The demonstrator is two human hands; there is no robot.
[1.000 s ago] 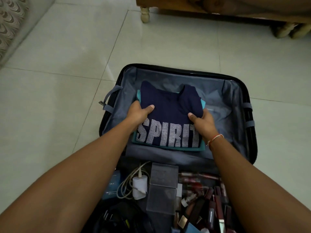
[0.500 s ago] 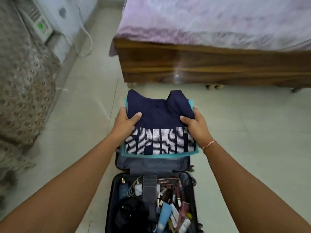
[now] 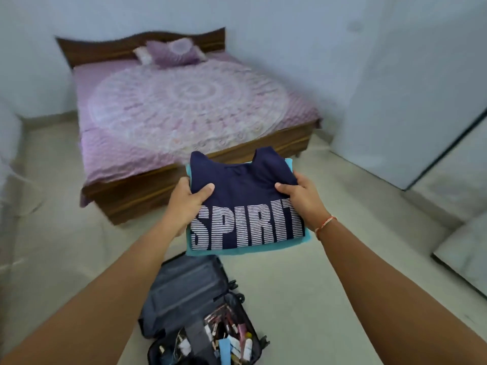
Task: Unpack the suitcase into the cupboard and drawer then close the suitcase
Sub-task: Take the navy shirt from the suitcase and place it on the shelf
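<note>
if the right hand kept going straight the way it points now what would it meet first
Probably the bed: the right hand, gripping the folded clothes, points toward its wooden foot end, though depth is unclear.

Single head-worn view looks forward and down, hands near, bed (image 3: 184,106) beyond.

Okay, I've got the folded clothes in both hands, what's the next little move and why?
Probably carry the stack toward the white panel on the right, which may be the cupboard. Both the left hand and right hand grip the navy SPIRIT top with the teal garment under it, lifted above the open suitcase, whose near half holds small items. No open cupboard or drawer shows yet.
</note>
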